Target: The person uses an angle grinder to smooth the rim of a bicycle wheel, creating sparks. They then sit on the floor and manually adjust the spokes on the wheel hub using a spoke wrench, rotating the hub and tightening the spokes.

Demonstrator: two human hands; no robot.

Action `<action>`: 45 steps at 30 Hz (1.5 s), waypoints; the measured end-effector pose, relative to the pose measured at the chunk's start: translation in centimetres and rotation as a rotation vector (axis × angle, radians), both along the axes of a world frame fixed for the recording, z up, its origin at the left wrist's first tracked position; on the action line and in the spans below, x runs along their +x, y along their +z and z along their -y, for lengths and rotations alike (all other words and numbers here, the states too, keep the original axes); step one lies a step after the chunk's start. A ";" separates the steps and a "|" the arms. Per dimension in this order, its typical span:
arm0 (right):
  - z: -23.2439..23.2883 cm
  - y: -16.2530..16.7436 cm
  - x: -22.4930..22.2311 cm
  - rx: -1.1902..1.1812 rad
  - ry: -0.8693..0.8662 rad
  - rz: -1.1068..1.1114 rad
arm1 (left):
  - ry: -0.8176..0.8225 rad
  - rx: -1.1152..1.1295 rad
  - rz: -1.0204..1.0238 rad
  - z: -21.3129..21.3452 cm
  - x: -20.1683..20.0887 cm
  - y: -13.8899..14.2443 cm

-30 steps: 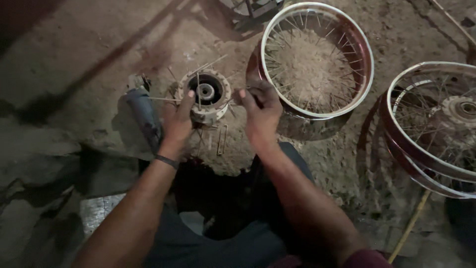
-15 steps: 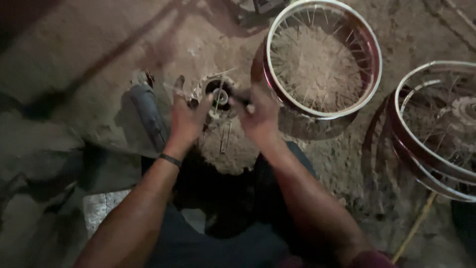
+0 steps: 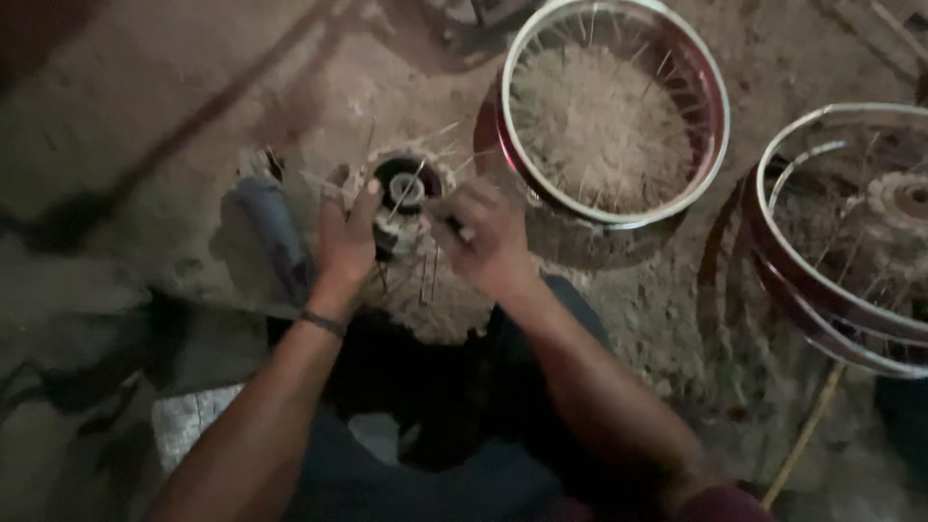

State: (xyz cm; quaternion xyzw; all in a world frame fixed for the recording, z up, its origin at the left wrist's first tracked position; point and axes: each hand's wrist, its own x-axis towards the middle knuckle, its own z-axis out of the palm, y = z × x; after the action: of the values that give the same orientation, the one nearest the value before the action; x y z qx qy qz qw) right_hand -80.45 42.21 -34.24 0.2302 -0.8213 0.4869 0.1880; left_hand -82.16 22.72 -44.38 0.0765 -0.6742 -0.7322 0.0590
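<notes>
Seen from above, a person sat over a dirt floor (image 3: pixel 145 116), both bare hands at a small wheel hub (image 3: pixel 406 188) that stood on the ground between their knees, thin loose spokes (image 3: pixel 425 275) sticking out from it. The left hand (image 3: pixel 346 237) (a dark band on its wrist) lay against the hub's left side, fingers wrapped partly around it. The right hand (image 3: pixel 483 232) was curled closed just right of the hub, pinching something small and thin; the picture was too blurred to tell what. A grey tool (image 3: pixel 271 232) lay just left of the left hand. Beyond the hub rested a red-and-chrome spoked rim (image 3: pixel 710 126), and more stacked rims (image 3: pixel 831 309) lay well apart at the right edge.
</notes>
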 end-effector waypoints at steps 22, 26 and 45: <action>0.5 -4.4 1.5 0.581 0.046 0.231 | 0.204 0.432 -0.003 2.3 0.3 1.2; -0.2 -4.4 1.0 0.661 0.025 0.340 | 0.110 0.666 -0.010 2.7 0.5 2.7; 0.5 -8.1 -2.9 -0.681 -0.407 0.582 | -0.132 0.349 0.024 0.7 1.1 2.3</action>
State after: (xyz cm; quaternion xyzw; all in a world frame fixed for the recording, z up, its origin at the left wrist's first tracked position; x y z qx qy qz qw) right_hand -83.34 41.68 -42.39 -0.1548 -0.6623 0.7253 0.1065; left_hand -81.03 21.99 -42.10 0.0499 -0.5410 -0.8395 -0.0113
